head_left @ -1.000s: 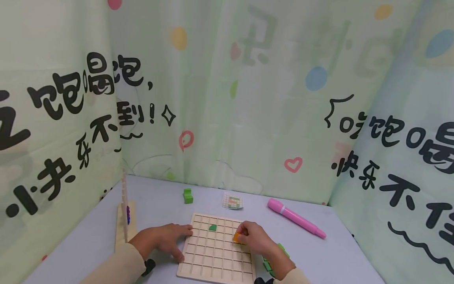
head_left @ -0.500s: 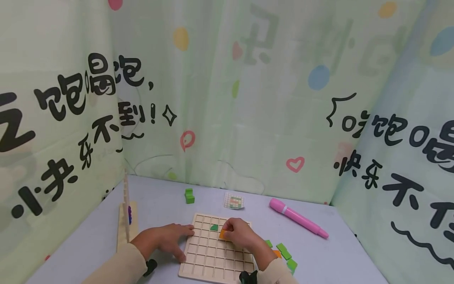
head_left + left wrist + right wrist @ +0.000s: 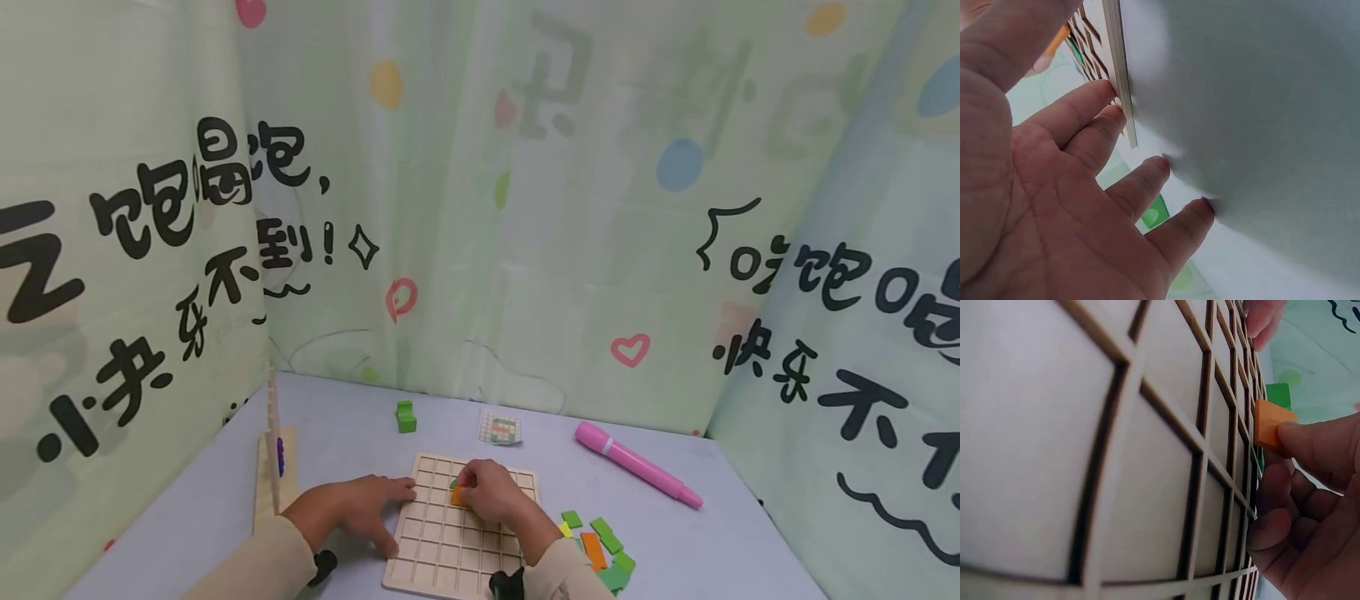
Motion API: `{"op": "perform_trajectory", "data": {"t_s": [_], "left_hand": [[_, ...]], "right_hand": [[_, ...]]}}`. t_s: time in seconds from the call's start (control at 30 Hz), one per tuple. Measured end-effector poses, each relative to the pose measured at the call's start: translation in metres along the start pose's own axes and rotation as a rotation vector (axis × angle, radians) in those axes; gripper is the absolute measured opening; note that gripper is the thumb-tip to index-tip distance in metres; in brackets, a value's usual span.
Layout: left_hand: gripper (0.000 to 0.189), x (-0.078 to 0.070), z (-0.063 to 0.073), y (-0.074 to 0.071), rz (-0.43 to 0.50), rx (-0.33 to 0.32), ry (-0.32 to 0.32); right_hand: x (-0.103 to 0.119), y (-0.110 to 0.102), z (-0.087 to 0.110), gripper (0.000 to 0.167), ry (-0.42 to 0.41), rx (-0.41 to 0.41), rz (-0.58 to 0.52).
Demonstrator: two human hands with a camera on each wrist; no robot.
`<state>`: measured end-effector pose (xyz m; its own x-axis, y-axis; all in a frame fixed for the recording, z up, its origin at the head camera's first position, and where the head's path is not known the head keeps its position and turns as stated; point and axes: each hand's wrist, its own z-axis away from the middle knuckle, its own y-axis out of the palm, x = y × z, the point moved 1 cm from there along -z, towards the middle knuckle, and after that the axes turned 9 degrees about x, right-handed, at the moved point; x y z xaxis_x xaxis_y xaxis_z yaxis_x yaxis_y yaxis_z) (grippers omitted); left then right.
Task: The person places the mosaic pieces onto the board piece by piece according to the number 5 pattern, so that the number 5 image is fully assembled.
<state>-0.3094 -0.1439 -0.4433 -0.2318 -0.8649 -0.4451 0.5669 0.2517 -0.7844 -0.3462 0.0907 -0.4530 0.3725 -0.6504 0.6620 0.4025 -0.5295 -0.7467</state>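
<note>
A square wooden grid board lies on the table in front of me. My right hand is over its upper left part and pinches an orange tile between thumb and fingers. Just beyond that tile, a green tile sits in the grid, mostly covered by the right hand in the head view. My left hand is spread along the board's left side. In the left wrist view two fingertips meet the board's edge, while the other two rest on the tabletop.
Loose green, orange and yellow tiles lie right of the board. Behind it are green blocks, a small patterned card and a pink marker. An upright wooden panel on a base stands at the left.
My right hand has carried the orange tile leftward across the board, up to the green tile. The loose tiles at right have come into fuller view. My left hand stays at the board's edge.
</note>
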Motion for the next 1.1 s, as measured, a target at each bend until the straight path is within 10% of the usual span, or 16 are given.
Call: {"op": "perform_trajectory", "data": {"t_s": [0.63, 1.1], "left_hand": [[0.079, 0.008, -0.01, 0.002, -0.017, 0.018, 0.021], [0.078, 0.002, -0.004, 0.002, -0.029, -0.003, -0.001]], "right_hand": [[0.003, 0.012, -0.011, 0.007, 0.069, -0.033, 0.16], [-0.015, -0.015, 0.03, 0.016, -0.018, 0.048, 0.007]]}}
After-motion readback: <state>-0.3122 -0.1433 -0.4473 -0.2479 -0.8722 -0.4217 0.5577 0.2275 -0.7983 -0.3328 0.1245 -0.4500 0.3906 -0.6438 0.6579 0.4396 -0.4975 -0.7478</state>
